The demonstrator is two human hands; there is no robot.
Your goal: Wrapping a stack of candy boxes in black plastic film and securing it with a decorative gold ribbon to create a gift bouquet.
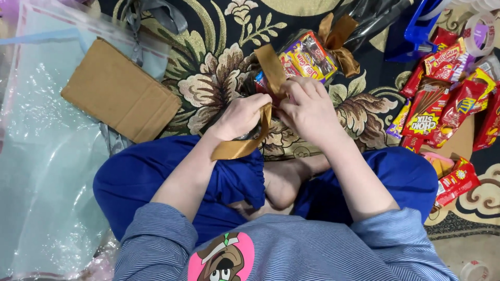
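A clear-wrapped bundle of snack packets (304, 54) lies on the patterned carpet in front of me. A gold-brown satin ribbon (271, 67) runs around it, with a bow loop (338, 41) at its far end. My left hand (240, 115) pinches one ribbon tail, which hangs down over my knee (237, 148). My right hand (308, 106) grips the ribbon at the near end of the bundle, fingers closed. Both hands meet close together at the knot.
A piece of brown cardboard (120, 91) and clear plastic sheeting (47, 156) lie at the left. A pile of red and yellow snack packets (448, 104) sits at the right, with tape rolls (482, 34) and a blue tape dispenser (416, 26) beyond.
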